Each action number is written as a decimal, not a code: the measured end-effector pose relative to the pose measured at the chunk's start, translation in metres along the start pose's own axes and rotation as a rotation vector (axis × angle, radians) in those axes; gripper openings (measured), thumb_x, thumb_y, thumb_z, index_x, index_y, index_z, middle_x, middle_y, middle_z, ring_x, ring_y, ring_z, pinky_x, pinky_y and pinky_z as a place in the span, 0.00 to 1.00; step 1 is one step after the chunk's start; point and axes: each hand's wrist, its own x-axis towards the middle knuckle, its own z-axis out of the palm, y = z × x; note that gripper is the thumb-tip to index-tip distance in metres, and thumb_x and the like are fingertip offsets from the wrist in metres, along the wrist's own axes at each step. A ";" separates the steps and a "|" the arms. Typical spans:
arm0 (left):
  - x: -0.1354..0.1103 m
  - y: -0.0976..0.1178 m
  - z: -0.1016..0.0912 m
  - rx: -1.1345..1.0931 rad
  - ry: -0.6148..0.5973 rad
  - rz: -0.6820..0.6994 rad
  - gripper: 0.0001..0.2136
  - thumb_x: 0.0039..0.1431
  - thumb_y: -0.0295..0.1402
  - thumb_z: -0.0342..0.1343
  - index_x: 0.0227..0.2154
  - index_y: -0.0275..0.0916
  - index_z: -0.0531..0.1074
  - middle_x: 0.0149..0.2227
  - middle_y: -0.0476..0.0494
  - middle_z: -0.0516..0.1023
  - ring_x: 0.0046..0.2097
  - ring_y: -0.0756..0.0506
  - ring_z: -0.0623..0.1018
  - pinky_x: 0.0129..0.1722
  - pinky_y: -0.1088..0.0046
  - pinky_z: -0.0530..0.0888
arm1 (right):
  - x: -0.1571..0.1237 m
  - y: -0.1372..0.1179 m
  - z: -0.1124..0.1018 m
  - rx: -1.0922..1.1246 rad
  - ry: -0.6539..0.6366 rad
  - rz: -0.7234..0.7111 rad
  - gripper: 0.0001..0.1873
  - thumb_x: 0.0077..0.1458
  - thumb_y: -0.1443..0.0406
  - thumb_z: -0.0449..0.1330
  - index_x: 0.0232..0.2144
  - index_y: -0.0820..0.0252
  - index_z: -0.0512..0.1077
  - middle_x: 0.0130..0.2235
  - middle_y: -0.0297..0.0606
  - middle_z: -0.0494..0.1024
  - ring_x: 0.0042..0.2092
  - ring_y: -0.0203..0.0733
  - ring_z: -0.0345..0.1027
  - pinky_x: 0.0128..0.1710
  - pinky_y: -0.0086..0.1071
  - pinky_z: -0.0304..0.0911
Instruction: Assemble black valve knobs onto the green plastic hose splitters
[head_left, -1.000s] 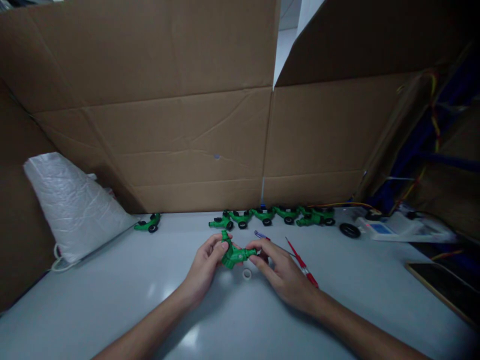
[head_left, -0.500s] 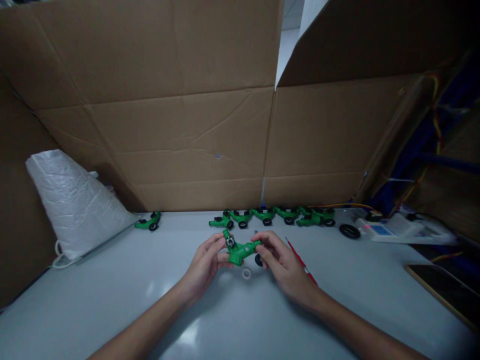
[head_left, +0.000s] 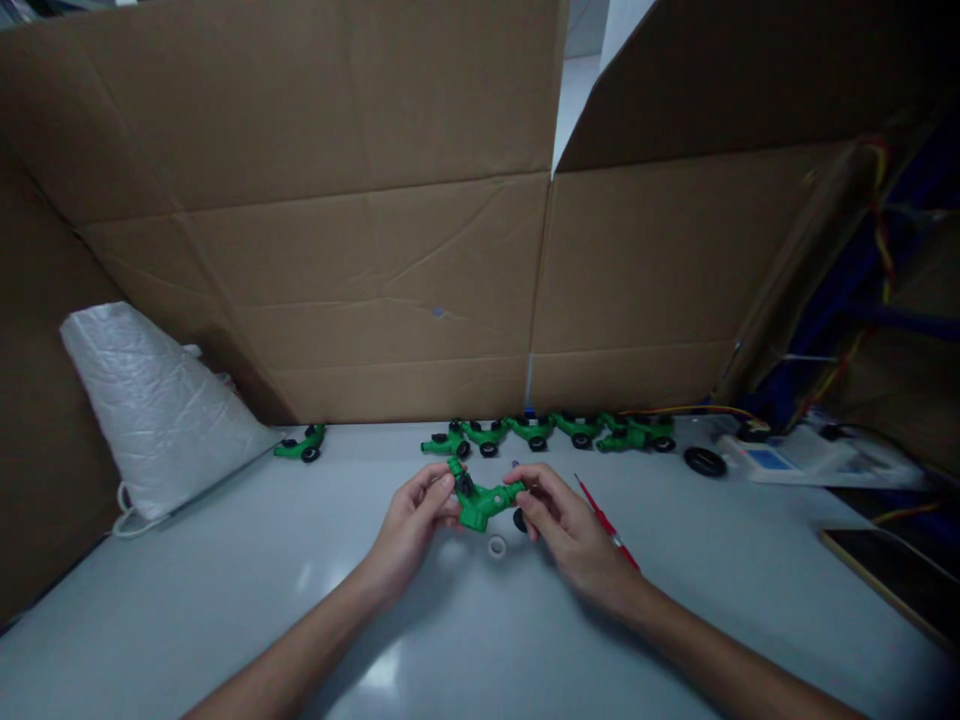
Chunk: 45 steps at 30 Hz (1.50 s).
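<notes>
Between both hands, above the table, is a green Y-shaped hose splitter with a dark valve piece on its left branch. My left hand is closed on the left branch, thumb in front. My right hand pinches the end of the right branch. A small white ring lies on the table just below the splitter. A black ring shows partly behind my right fingers. Beside my right hand lies a red screwdriver-like tool with a thin dark tip.
Several similar green splitters line the table's back edge, with another farther left. A black ring and a white device with a small screen sit at right, near a dark flat panel. A white bag stands left. Cardboard walls the back.
The splitter has turned slightly in my hands, and the valve piece looks darker now. The whole view has shifted a little; both hands keep their hold.
</notes>
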 end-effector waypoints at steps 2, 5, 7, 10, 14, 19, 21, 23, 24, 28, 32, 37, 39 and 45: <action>0.000 0.000 -0.001 0.004 0.001 0.001 0.24 0.61 0.48 0.70 0.50 0.36 0.75 0.29 0.50 0.74 0.31 0.50 0.75 0.36 0.73 0.73 | 0.001 0.000 0.001 0.046 -0.001 0.020 0.21 0.71 0.47 0.55 0.53 0.55 0.70 0.31 0.31 0.70 0.31 0.41 0.64 0.31 0.33 0.59; 0.001 0.000 -0.002 0.041 -0.026 -0.002 0.27 0.61 0.49 0.69 0.55 0.37 0.72 0.29 0.50 0.76 0.31 0.48 0.76 0.36 0.72 0.73 | 0.004 -0.002 0.002 0.117 0.014 0.031 0.21 0.69 0.46 0.57 0.50 0.56 0.71 0.30 0.30 0.68 0.30 0.39 0.63 0.30 0.32 0.57; 0.001 0.001 -0.002 0.097 -0.064 0.019 0.26 0.63 0.49 0.68 0.55 0.38 0.71 0.30 0.48 0.78 0.32 0.47 0.77 0.37 0.71 0.72 | 0.006 -0.004 0.002 0.162 0.020 0.035 0.21 0.69 0.46 0.58 0.48 0.56 0.71 0.29 0.29 0.66 0.29 0.38 0.61 0.29 0.32 0.55; -0.003 0.005 -0.002 0.206 -0.170 0.061 0.21 0.64 0.48 0.67 0.48 0.39 0.72 0.30 0.47 0.79 0.32 0.47 0.77 0.35 0.73 0.68 | 0.009 -0.008 -0.003 0.226 0.004 0.073 0.21 0.68 0.45 0.58 0.46 0.56 0.70 0.28 0.26 0.62 0.25 0.34 0.53 0.26 0.30 0.49; -0.010 0.012 -0.005 0.412 -0.299 0.084 0.16 0.62 0.45 0.69 0.41 0.38 0.75 0.33 0.48 0.77 0.34 0.48 0.73 0.35 0.73 0.64 | 0.011 -0.017 -0.019 0.205 -0.166 0.179 0.19 0.66 0.47 0.58 0.39 0.56 0.70 0.27 0.26 0.61 0.24 0.33 0.50 0.23 0.28 0.44; -0.013 0.024 -0.011 0.714 -0.468 0.165 0.13 0.57 0.43 0.73 0.36 0.39 0.81 0.37 0.45 0.78 0.39 0.45 0.73 0.41 0.69 0.67 | 0.009 -0.027 -0.038 -0.014 -0.469 0.142 0.14 0.67 0.53 0.60 0.35 0.57 0.72 0.31 0.32 0.69 0.33 0.39 0.64 0.31 0.30 0.59; -0.011 0.027 -0.012 0.786 -0.538 0.214 0.12 0.57 0.43 0.73 0.36 0.41 0.83 0.36 0.44 0.80 0.41 0.43 0.75 0.43 0.67 0.68 | 0.007 -0.028 -0.041 -0.079 -0.544 0.118 0.11 0.68 0.56 0.60 0.36 0.56 0.73 0.33 0.33 0.72 0.36 0.41 0.67 0.36 0.32 0.62; -0.010 0.028 -0.012 0.842 -0.601 0.234 0.10 0.58 0.42 0.72 0.38 0.43 0.84 0.36 0.43 0.81 0.42 0.41 0.77 0.44 0.65 0.69 | 0.005 -0.027 -0.043 -0.120 -0.613 0.128 0.10 0.69 0.58 0.59 0.37 0.56 0.74 0.33 0.33 0.74 0.35 0.40 0.67 0.36 0.32 0.62; -0.010 0.028 -0.012 0.863 -0.624 0.239 0.09 0.59 0.42 0.72 0.38 0.44 0.85 0.36 0.43 0.82 0.42 0.41 0.77 0.44 0.65 0.69 | 0.004 -0.026 -0.044 -0.134 -0.640 0.136 0.09 0.69 0.58 0.59 0.38 0.56 0.74 0.32 0.33 0.74 0.34 0.39 0.67 0.35 0.32 0.62; -0.010 0.025 -0.012 0.908 -0.666 0.232 0.10 0.61 0.44 0.70 0.40 0.45 0.85 0.38 0.42 0.82 0.44 0.40 0.78 0.46 0.64 0.70 | 0.001 -0.024 -0.047 -0.200 -0.648 0.105 0.09 0.68 0.59 0.61 0.38 0.56 0.76 0.30 0.31 0.74 0.31 0.38 0.66 0.30 0.30 0.60; -0.009 0.025 -0.013 0.938 -0.679 0.232 0.11 0.62 0.45 0.69 0.42 0.45 0.85 0.41 0.42 0.82 0.47 0.40 0.78 0.49 0.63 0.70 | 0.000 -0.023 -0.047 -0.308 -0.597 0.026 0.07 0.68 0.61 0.61 0.37 0.54 0.76 0.30 0.31 0.75 0.32 0.39 0.66 0.30 0.29 0.58; -0.009 0.025 -0.015 1.008 -0.656 0.235 0.10 0.62 0.44 0.69 0.41 0.46 0.85 0.41 0.42 0.83 0.47 0.39 0.78 0.49 0.63 0.70 | 0.000 -0.026 -0.044 -0.443 -0.599 0.008 0.07 0.68 0.64 0.58 0.37 0.54 0.74 0.32 0.32 0.76 0.33 0.41 0.68 0.32 0.31 0.57; -0.008 0.024 -0.016 1.024 -0.640 0.227 0.10 0.62 0.44 0.69 0.41 0.45 0.85 0.41 0.42 0.82 0.47 0.39 0.78 0.48 0.63 0.70 | 0.000 -0.027 -0.044 -0.490 -0.602 0.020 0.06 0.69 0.64 0.58 0.37 0.54 0.73 0.33 0.32 0.76 0.34 0.41 0.69 0.34 0.31 0.57; 0.001 0.029 -0.028 0.965 -0.528 0.251 0.12 0.64 0.45 0.67 0.42 0.43 0.85 0.40 0.41 0.81 0.43 0.41 0.77 0.44 0.66 0.71 | 0.001 -0.022 -0.041 -0.432 -0.504 0.040 0.07 0.70 0.62 0.57 0.38 0.54 0.71 0.32 0.33 0.74 0.34 0.42 0.67 0.33 0.32 0.56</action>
